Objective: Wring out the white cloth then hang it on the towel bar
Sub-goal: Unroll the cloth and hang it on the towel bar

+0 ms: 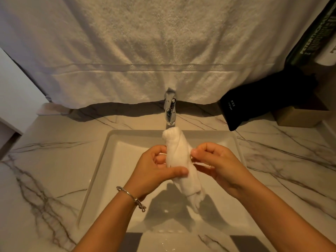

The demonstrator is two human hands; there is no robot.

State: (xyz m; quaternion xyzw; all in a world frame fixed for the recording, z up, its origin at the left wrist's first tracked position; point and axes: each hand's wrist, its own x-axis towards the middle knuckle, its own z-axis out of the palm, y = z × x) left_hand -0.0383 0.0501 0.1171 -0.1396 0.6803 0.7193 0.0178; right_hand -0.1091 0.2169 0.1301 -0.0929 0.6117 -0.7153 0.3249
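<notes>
White cloth (179, 161), twisted into a thick roll, sits between my two hands above the rectangular sink (116, 153), its upper end just under the chrome faucet (170, 108) and its lower end trailing toward the basin. My left hand (156, 168) is clamped around the roll's middle, thumb laid across the front, while my right hand (216, 163) pinches its right edge with curled fingers. Behind the faucet I see a large towel (145, 51) hanging over the marble counter (45, 170).
</notes>
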